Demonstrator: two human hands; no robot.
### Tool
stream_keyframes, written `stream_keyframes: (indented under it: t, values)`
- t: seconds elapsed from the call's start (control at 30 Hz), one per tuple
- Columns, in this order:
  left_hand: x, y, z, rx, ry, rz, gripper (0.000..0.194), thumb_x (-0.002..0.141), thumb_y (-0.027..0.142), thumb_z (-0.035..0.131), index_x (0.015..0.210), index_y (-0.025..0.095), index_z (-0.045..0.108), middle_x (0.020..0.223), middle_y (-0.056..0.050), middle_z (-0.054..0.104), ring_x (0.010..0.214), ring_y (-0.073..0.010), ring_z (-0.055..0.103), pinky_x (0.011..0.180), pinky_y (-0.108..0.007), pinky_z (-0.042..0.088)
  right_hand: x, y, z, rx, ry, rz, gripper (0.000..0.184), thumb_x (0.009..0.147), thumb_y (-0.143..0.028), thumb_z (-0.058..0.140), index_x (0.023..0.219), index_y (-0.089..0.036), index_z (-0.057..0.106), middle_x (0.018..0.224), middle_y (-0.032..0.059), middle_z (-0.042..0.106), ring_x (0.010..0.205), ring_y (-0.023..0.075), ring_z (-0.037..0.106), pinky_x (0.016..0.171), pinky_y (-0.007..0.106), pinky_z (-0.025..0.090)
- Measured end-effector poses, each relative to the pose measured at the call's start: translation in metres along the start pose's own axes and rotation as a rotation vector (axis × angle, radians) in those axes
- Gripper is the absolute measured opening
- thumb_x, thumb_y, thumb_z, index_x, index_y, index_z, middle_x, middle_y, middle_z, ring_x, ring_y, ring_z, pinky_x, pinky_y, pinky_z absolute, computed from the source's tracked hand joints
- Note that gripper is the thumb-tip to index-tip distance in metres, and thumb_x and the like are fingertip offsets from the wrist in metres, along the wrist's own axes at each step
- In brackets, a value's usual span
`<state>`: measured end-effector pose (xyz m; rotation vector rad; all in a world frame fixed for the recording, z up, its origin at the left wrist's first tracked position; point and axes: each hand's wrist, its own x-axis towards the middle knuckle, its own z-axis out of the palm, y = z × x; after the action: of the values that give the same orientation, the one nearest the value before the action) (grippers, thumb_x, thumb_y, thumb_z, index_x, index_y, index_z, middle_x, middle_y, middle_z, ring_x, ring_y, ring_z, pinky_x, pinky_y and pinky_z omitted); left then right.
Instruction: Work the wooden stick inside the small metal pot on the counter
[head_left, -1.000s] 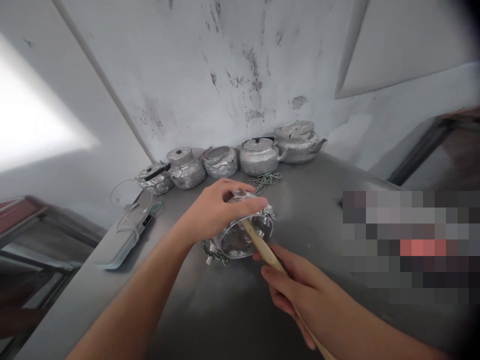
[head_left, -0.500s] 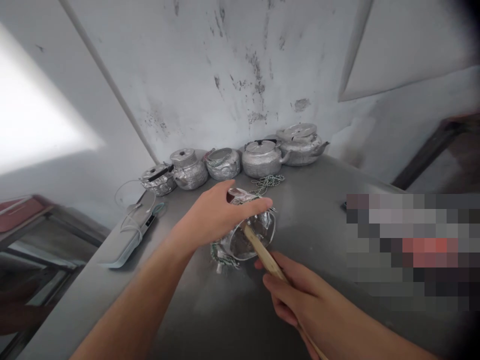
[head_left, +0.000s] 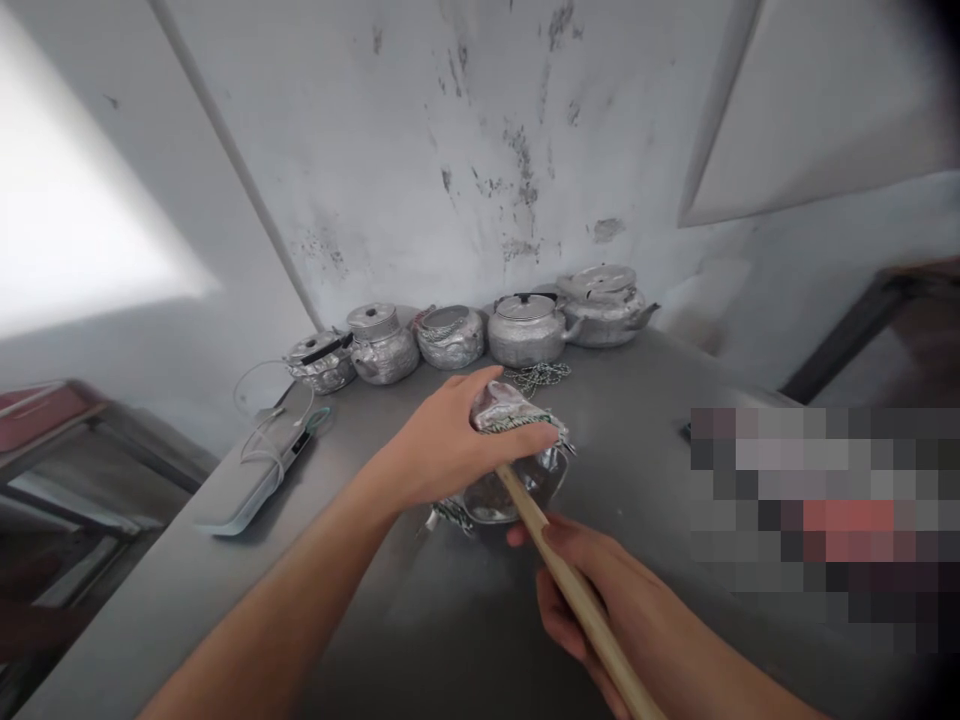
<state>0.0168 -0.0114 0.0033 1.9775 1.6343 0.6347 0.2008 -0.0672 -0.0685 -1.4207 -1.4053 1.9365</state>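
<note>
My left hand (head_left: 442, 445) is closed over a small silver metal kettle body (head_left: 517, 470) that lies tilted on the grey metal table (head_left: 637, 400), its opening turned toward me. My right hand (head_left: 600, 600) grips a long wooden stick (head_left: 570, 585), and the stick's tip reaches into the kettle's opening. A green-and-white cord (head_left: 450, 515) hangs from the kettle's lower left side.
Several silver kettles (head_left: 525, 330) stand in a row against the stained white wall. A beaded chain (head_left: 540, 376) lies in front of them. A white flat device with a cable (head_left: 262, 460) rests at the table's left edge. A blurred-out patch covers the right.
My left hand has turned the kettle slightly and shifted it right. The stick has pushed deeper, and my right hand has slid lower in view. The view tilted down a little.
</note>
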Motion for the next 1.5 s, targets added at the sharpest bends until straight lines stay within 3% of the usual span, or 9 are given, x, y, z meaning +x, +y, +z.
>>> stream_keyframes:
  t: [0.2, 0.33, 0.53, 0.93, 1.1, 1.2, 1.5]
  values:
    - [0.002, -0.001, -0.003, -0.013, 0.037, 0.041, 0.094, 0.075, 0.078, 0.070, 0.151, 0.027, 0.050, 0.154, -0.006, 0.050, 0.138, -0.0385, 0.047, 0.110, -0.046, 0.044, -0.004, -0.008, 0.002, 0.084, -0.044, 0.080, 0.045, 0.103, -0.048, 0.016, 0.114, -0.021, 0.051, 0.050, -0.0079, 0.047, 0.036, 0.0085, 0.031, 0.037, 0.016, 0.029]
    - [-0.001, -0.005, -0.017, 0.026, -0.080, 0.071, 0.085, 0.078, 0.070, 0.071, 0.152, 0.034, 0.049, 0.158, -0.002, 0.045, 0.142, -0.0393, 0.043, 0.112, -0.050, 0.040, -0.011, -0.013, 0.007, 0.100, -0.082, 0.118, 0.045, 0.103, -0.052, 0.019, 0.114, -0.024, 0.052, 0.051, -0.0080, 0.046, 0.036, 0.0092, 0.029, 0.036, 0.015, 0.027]
    - [-0.003, -0.004, -0.023, 0.062, -0.142, 0.068, 0.080, 0.081, 0.071, 0.066, 0.151, 0.035, 0.048, 0.158, -0.002, 0.044, 0.139, -0.0392, 0.047, 0.110, -0.047, 0.042, -0.010, -0.006, 0.013, 0.074, -0.003, 0.125, 0.049, 0.097, -0.068, 0.034, 0.110, -0.025, 0.055, 0.052, -0.0090, 0.044, 0.039, 0.0095, 0.034, 0.038, 0.016, 0.030]
    - [-0.007, -0.003, -0.017, 0.122, -0.177, 0.043, 0.066, 0.090, 0.066, 0.056, 0.151, 0.042, 0.044, 0.156, -0.002, 0.046, 0.137, -0.0387, 0.047, 0.101, -0.045, 0.046, -0.006, -0.002, 0.010, 0.105, -0.094, 0.001, 0.037, 0.102, -0.055, 0.032, 0.092, -0.025, 0.052, 0.051, -0.0077, 0.043, 0.040, 0.0108, 0.035, 0.042, 0.022, 0.031]
    - [-0.006, -0.001, -0.020, 0.124, -0.198, 0.034, 0.074, 0.087, 0.077, 0.052, 0.150, 0.039, 0.046, 0.150, -0.005, 0.051, 0.129, -0.0388, 0.054, 0.098, -0.044, 0.048, -0.006, 0.004, 0.010, 0.063, -0.121, -0.085, 0.038, 0.099, -0.057, 0.045, 0.079, -0.024, 0.051, 0.057, -0.0050, 0.048, 0.047, 0.0125, 0.043, 0.047, 0.025, 0.039]
    - [-0.005, -0.001, -0.021, 0.135, -0.209, 0.028, 0.075, 0.087, 0.079, 0.051, 0.151, 0.040, 0.045, 0.150, -0.004, 0.051, 0.129, -0.0373, 0.053, 0.099, -0.043, 0.047, -0.007, 0.006, 0.008, 0.031, -0.100, -0.126, 0.040, 0.102, -0.051, 0.044, 0.073, -0.024, 0.049, 0.056, -0.0042, 0.049, 0.052, 0.0133, 0.047, 0.057, 0.026, 0.045]
    - [-0.005, -0.005, -0.019, 0.121, -0.178, 0.048, 0.074, 0.091, 0.075, 0.049, 0.154, 0.038, 0.041, 0.154, -0.005, 0.048, 0.138, -0.0385, 0.045, 0.107, -0.048, 0.041, -0.006, 0.006, 0.009, 0.006, -0.074, -0.094, 0.043, 0.103, -0.052, 0.041, 0.070, -0.025, 0.046, 0.050, -0.0046, 0.047, 0.050, 0.0135, 0.047, 0.054, 0.025, 0.043]
